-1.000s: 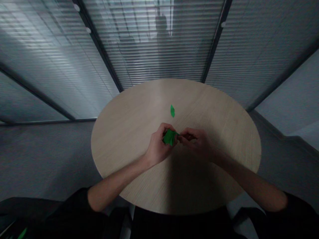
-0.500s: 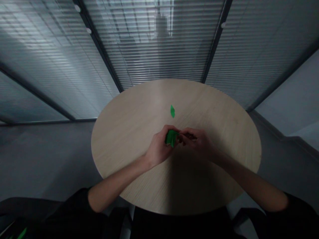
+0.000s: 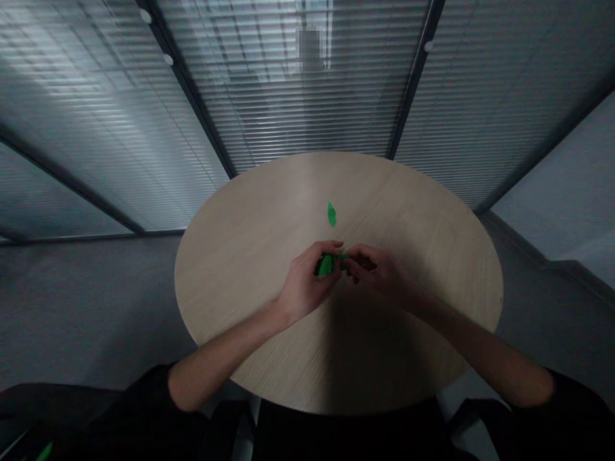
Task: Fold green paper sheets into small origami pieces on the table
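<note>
My left hand (image 3: 307, 278) is curled around a bright green folded piece (image 3: 326, 264), perhaps paper, which shows between the thumb and fingers. To its right, the thumb and fingertips of my right hand (image 3: 377, 272) are pinched together on a small green tip (image 3: 343, 256). Whether that tip belongs to the same piece I cannot tell. Both hands are close together over the middle of the table, fingertips almost touching. Beyond them a flat, leaf-shaped green piece (image 3: 332, 214) lies on the tabletop, apart from both hands.
The round wooden table (image 3: 230, 256) stands before glass panels with blinds (image 3: 307, 115) in dark frames. A pale wall (image 3: 567, 179) is at the right. Dark chair parts (image 3: 57, 400) and a small green thing (image 3: 45, 451) show at the lower left.
My left fingers have closed further over the green piece, so less of it shows. A green tip now appears at my right fingertips, which have drawn slightly apart from the left hand.
</note>
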Tool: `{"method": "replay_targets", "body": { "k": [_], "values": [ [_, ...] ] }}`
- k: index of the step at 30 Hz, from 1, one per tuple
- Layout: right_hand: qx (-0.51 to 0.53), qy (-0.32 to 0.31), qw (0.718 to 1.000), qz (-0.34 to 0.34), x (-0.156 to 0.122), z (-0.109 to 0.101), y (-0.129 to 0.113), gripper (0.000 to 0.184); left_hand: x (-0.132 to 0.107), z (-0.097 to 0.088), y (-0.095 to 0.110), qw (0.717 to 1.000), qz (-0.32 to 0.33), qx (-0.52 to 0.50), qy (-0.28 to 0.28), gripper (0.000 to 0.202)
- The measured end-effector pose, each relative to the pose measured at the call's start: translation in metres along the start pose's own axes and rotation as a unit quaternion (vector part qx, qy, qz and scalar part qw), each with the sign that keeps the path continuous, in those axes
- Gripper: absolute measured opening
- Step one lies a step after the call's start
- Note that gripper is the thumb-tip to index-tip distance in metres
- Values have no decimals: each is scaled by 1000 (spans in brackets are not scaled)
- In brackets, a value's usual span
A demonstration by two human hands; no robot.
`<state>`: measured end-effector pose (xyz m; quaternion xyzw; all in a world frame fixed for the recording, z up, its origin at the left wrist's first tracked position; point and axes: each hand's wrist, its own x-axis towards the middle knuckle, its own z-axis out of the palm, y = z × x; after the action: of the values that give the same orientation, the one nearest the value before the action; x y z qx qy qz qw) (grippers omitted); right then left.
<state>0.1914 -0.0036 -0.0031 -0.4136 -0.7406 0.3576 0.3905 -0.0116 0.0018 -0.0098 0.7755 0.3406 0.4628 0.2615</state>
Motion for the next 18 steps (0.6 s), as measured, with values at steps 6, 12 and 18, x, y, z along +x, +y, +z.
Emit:
{"method": "replay_targets", "body": {
  "k": [6,12,18],
  "values": [
    [16,16,1000,-5,0,0,5,23,0,-3,4,999,17,-23,-27,39],
    [21,23,999,2,0,1,5,20,0,-5,6,998,31,-13,-57,55],
    [67,17,998,1,0,2,1,16,1,-6,7,996,52,-22,-74,55]
  ]
}}
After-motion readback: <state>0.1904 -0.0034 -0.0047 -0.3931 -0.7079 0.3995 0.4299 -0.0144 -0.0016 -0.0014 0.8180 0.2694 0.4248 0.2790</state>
